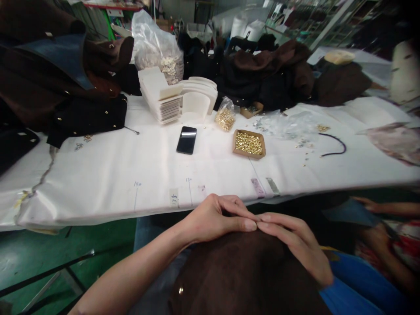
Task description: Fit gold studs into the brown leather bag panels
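Both hands rest palm-down on the brown garment (243, 275) in the lap, left hand (213, 218) and right hand (295, 243) meeting at the fingertips, fingers flat, gripping nothing. Beyond, the white worktop (108, 175) carries a black phone (187, 140), a box of gold studs (248, 143) and stacked white cards (160, 98), well apart from the hands

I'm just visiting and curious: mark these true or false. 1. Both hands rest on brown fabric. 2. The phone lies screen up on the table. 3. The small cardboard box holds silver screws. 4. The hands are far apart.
1. True: the left hand and right hand lie on the brown fabric.
2. True: the phone shows its dark screen.
3. False: the cardboard box holds gold-coloured pieces.
4. False: their fingertips meet.
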Action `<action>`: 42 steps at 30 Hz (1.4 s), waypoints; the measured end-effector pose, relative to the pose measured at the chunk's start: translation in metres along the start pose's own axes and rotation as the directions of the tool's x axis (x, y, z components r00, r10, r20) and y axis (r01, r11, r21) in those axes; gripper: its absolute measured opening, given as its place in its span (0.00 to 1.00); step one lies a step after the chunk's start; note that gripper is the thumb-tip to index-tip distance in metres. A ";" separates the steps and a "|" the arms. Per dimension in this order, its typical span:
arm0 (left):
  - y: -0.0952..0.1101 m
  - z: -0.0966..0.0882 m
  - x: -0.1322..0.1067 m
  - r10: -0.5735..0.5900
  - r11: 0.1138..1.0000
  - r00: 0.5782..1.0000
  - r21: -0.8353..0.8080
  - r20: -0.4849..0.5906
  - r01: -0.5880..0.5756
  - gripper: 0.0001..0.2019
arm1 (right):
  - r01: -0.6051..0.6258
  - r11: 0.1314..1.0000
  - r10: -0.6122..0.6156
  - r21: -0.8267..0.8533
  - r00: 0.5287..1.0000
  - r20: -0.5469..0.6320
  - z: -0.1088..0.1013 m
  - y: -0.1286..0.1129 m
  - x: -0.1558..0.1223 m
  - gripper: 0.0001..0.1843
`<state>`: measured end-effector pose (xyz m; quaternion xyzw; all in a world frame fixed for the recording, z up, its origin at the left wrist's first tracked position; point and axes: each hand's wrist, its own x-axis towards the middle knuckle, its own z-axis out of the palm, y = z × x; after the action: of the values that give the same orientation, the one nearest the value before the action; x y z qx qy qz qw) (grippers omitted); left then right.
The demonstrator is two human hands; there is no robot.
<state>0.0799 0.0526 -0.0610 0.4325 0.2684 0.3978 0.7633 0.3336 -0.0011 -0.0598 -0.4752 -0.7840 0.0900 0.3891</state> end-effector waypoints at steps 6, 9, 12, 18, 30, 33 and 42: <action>-0.007 0.007 -0.004 0.045 0.999 0.995 0.021 -0.084 -0.043 0.15 | 0.043 0.997 -0.038 -0.062 0.997 0.069 -0.006 0.000 -0.006 0.17; -0.007 0.013 -0.005 0.057 0.995 0.991 0.085 -0.123 -0.047 0.14 | 0.027 0.997 -0.018 -0.066 0.992 0.127 -0.008 0.008 -0.008 0.18; -0.009 0.020 0.000 0.122 0.978 0.978 0.191 -0.167 -0.090 0.12 | 0.006 1.000 -0.003 -0.018 0.986 0.167 -0.012 0.026 -0.005 0.19; -0.049 0.019 0.012 0.205 0.960 0.975 0.214 -0.086 -0.183 0.19 | -0.060 0.998 0.055 0.030 0.988 0.142 -0.006 0.057 -0.005 0.17; -0.140 -0.036 0.003 -0.031 0.993 0.999 0.114 -0.038 0.035 0.34 | -0.221 0.971 0.207 0.087 0.967 0.152 0.070 0.123 -0.044 0.17; -0.138 -0.048 0.002 -0.038 0.985 0.998 0.168 -0.044 0.045 0.34 | -0.242 0.968 0.235 0.067 0.967 0.097 0.081 0.122 -0.039 0.17; -0.132 -0.066 -0.011 -0.039 0.982 0.999 0.188 0.026 0.034 0.35 | -0.290 0.957 0.289 -0.029 0.957 -0.015 0.100 0.111 -0.039 0.16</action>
<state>0.0732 0.0321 -0.2072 0.5034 0.3015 0.3501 0.7302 0.3485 0.0492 -0.2055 -0.5911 -0.7053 0.1317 0.3685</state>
